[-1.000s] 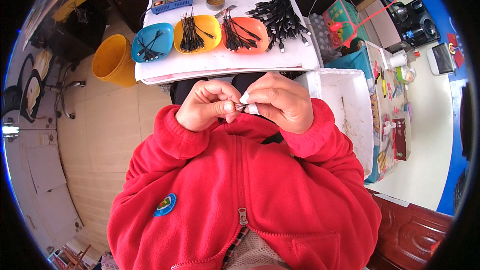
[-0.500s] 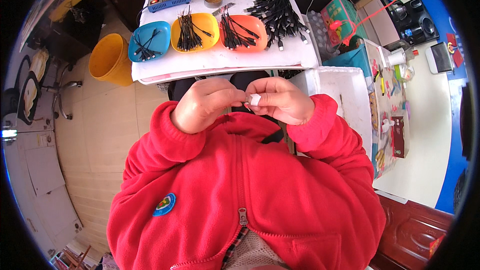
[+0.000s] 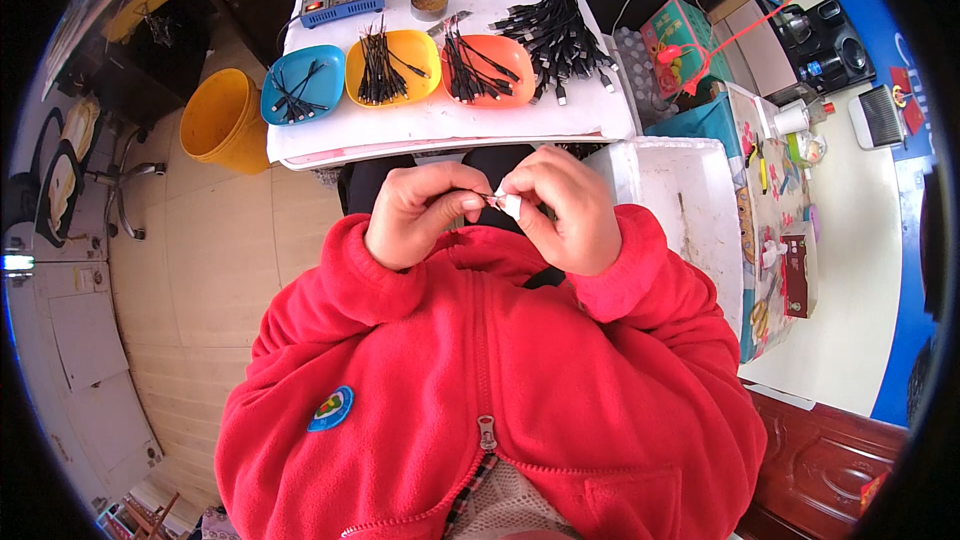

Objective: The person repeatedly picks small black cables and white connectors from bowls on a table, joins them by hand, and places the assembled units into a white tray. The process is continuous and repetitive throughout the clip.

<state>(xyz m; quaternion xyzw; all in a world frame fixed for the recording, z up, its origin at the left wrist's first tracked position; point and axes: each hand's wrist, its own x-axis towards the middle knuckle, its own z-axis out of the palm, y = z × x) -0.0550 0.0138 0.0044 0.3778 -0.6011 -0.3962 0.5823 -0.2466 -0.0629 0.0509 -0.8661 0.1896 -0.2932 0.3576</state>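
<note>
We are looking at a white table (image 3: 450, 128) filling the upper centre of the frame. Across its lower part, a blue tray (image 3: 283, 62), a yellow tray (image 3: 417, 44) and a pink tray (image 3: 516, 51) are sitting in a row from left to right. Above them, a stove (image 3: 342, 2) is standing at the table's upper left, a round tin (image 3: 428, 6) is resting to its right, and black cables (image 3: 558, 22) are lying heaped along the right side.

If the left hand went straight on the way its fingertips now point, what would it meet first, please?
Most likely the right hand, directly opposite the left hand and very close, though exact depth is unclear.
</note>
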